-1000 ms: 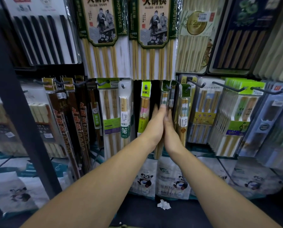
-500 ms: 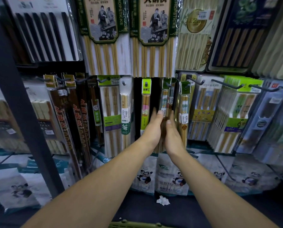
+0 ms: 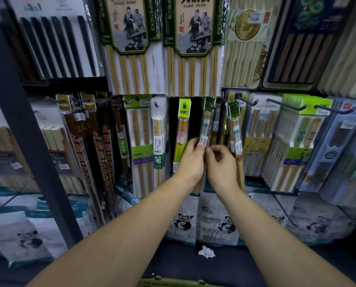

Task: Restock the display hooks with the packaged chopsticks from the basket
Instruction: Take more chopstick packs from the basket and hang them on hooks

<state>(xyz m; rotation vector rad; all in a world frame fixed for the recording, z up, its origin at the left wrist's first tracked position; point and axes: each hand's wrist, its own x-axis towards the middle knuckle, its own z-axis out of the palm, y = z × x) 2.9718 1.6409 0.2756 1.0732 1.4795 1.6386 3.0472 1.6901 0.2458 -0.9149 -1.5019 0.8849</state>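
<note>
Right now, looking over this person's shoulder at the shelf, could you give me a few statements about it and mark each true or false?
1. The left hand grips a narrow chopstick pack hanging in the middle row. True.
2. A green basket rim shows at the bottom edge. True.
3. The crumpled white paper lies in the basket. False: it lies on the dark shelf, below the panda packs.
4. The big packs with two robed figures hang below the hands. False: they hang in the row above.
5. The right hand is down by the basket. False: it is up beside the left hand, at the same pack.
</note>
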